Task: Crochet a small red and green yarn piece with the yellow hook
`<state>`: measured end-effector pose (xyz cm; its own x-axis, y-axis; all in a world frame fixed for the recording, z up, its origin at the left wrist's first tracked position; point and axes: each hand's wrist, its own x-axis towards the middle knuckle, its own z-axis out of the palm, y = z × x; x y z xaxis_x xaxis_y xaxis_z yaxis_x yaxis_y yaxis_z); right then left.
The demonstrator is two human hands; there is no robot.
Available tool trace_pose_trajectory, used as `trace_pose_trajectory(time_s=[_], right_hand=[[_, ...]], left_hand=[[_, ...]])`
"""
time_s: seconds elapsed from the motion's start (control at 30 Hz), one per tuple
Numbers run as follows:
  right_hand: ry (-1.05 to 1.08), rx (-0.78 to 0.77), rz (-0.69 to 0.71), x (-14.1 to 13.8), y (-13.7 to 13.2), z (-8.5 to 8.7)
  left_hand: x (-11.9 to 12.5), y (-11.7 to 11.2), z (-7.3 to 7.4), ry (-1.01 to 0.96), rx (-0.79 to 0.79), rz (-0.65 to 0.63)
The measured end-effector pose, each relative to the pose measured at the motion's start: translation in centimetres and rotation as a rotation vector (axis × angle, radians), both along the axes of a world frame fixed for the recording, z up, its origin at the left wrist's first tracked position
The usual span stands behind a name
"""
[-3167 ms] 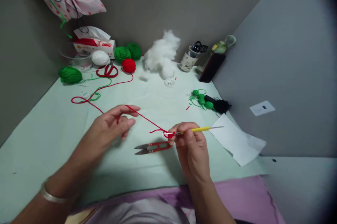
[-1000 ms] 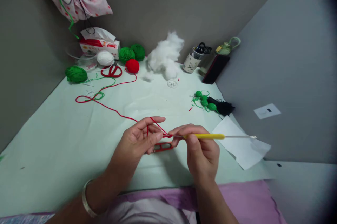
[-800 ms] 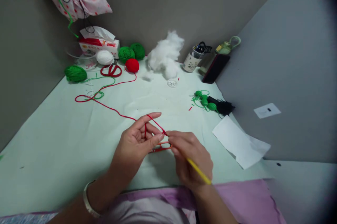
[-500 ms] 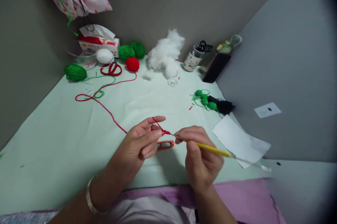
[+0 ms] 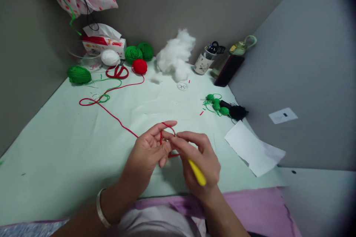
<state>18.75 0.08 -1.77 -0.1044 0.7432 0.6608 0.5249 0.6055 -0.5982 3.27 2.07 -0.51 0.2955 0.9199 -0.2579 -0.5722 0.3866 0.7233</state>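
My left hand (image 5: pixel 147 151) is closed on a red yarn strand (image 5: pixel 111 112) that loops over its raised forefinger and trails back to the red yarn ball (image 5: pixel 139 66). My right hand (image 5: pixel 198 157) grips a yellow-handled crochet hook (image 5: pixel 197 172), its handle pointing toward me and its tip hidden between the two hands, where the fingers meet. Red thread snips (image 5: pixel 174 154) lie on the pale green table (image 5: pixel 55 148) just under the hands, mostly hidden.
At the back stand a tissue box (image 5: pixel 102 42), white (image 5: pixel 110 57) and green yarn balls (image 5: pixel 133 53), white stuffing (image 5: pixel 175 57), a cup of tools (image 5: pixel 204 62) and red scissors (image 5: pixel 117 72). Green crocheted pieces (image 5: pixel 218 106) and white paper (image 5: pixel 254 148) lie at right.
The left hand drew in from the left and met the right hand. The hook swung from pointing right to pointing toward me, and the hands now cover the snips.
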Motion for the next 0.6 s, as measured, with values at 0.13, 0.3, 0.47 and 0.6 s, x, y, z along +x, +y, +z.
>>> trace_pose_trajectory(time_s=[0.13, 0.3, 0.47, 0.6], right_hand=[[0.062, 0.001, 0.021, 0.3, -0.3, -0.3], [0.534, -0.171, 0.084, 0.2, 0.2, 0.6], [0.699, -0.315, 0.211, -0.1, 0.6, 0.6], [0.617, -0.322, 0.181, -0.3, 0.8, 0.4]], left_hand=[[-0.1, 0.1, 0.3, -0.104, -0.103, -0.033], [-0.7, 0.3, 0.5, -0.152, -0.154, 0.012], [-0.3, -0.2, 0.3, -0.116, -0.102, 0.016], [0.1, -0.5, -0.1, -0.03, 0.004, -0.01]])
